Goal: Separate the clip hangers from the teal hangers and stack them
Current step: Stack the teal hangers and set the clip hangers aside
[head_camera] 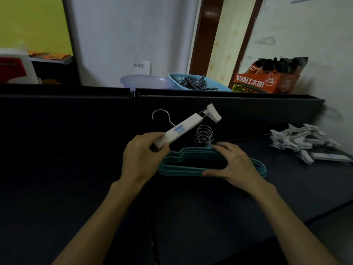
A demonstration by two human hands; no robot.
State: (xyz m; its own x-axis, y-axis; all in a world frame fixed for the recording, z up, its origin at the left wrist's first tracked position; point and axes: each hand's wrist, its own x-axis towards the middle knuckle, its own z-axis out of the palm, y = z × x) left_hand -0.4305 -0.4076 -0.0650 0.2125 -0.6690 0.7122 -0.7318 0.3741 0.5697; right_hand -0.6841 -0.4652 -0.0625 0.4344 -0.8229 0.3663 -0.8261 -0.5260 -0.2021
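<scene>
Dark bench in a dim room, with a low dark wall along its back edge.

In the middle, a stack of teal hangers lying flat on the bench, metal hooks bunched together at the top. Right hand laid over the stack, fingers stretched along the top edge by the hooks, thumb pressed on the near bar. Fingers mostly straight, not wrapped tight.

Just to the left, one white clip hanger held up off the bench and tilted, blue letters on its bar. Left hand curled round the lower end of the bar. A white clip sticking out at the high end, and a thin silver hook curving up behind.

Far off to the right on the bench, a messy pile of white clip hangers, well apart from the teal ones.

Behind the low wall: a pale see-through bowl, a blue basket with dark bits inside, maybe pegs but too blurry to tell, and an orange box full of packets. A small paper note on the white wall.
</scene>
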